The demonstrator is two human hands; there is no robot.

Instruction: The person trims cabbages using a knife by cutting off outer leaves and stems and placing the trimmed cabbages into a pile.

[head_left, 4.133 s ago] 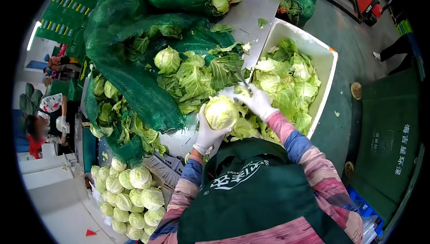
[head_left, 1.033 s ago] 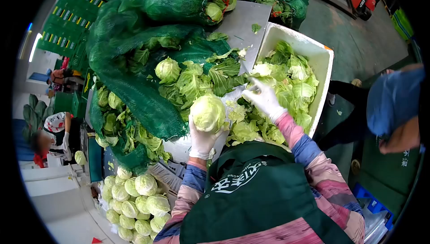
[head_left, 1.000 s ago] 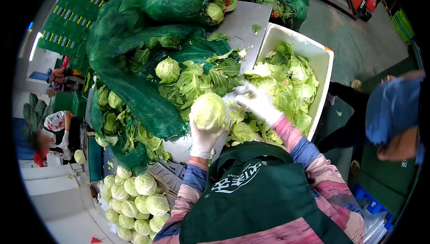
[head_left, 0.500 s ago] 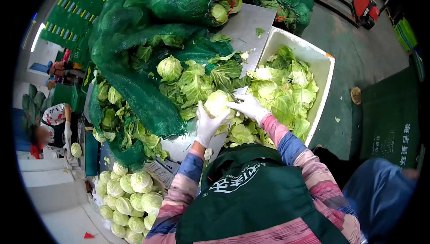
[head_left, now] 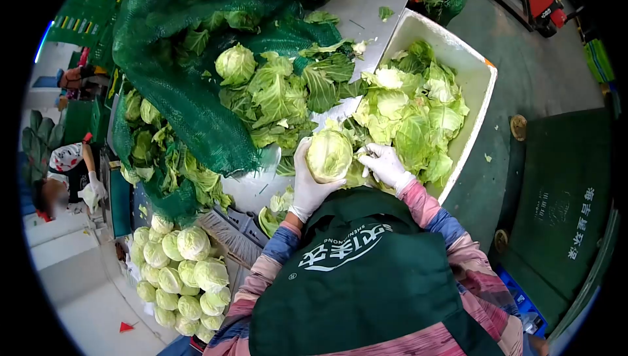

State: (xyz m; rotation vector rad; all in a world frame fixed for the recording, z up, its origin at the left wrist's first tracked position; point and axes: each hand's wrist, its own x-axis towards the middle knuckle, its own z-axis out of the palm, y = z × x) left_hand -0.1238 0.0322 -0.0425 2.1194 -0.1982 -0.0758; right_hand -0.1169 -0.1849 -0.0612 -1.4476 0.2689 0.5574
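Currently L hand (head_left: 311,183), white-gloved, cups a trimmed-looking cabbage head (head_left: 330,155) from its left and underside, thumb up along the side; firm hold. Cabbage is right in front of the apron (head_left: 360,277), held up over the near edge of the metal table (head_left: 255,189). R hand (head_left: 384,166), also gloved, is just to the right of the cabbage, fingers curled in w/ tips pointing at it; can't make out if they pinch smth small, nor if they touch the head.

Beyond the hands, loose outer leaves (head_left: 278,98) lie heaped on the table, w/ a 2nd cabbage (head_left: 235,65) at their far left end. Green mesh sack (head_left: 196,114) drapes along the left of that heap; more leafy scraps (head_left: 203,176) nr its lower end. To the right, white foam box (head_left: 474,68) sits at an angle, partly filled w/ stripped leaves (head_left: 418,114).

Lower left: stack of pale cabbages (head_left: 170,277), w/ a bristle brush (head_left: 232,235) btwn it and the person's L sleeve (head_left: 278,251). Far left, a co-worker (head_left: 72,166) in gloves. Top right, red pallet jack (head_left: 544,11) on the floor; below it, a big green bin (head_left: 556,205).
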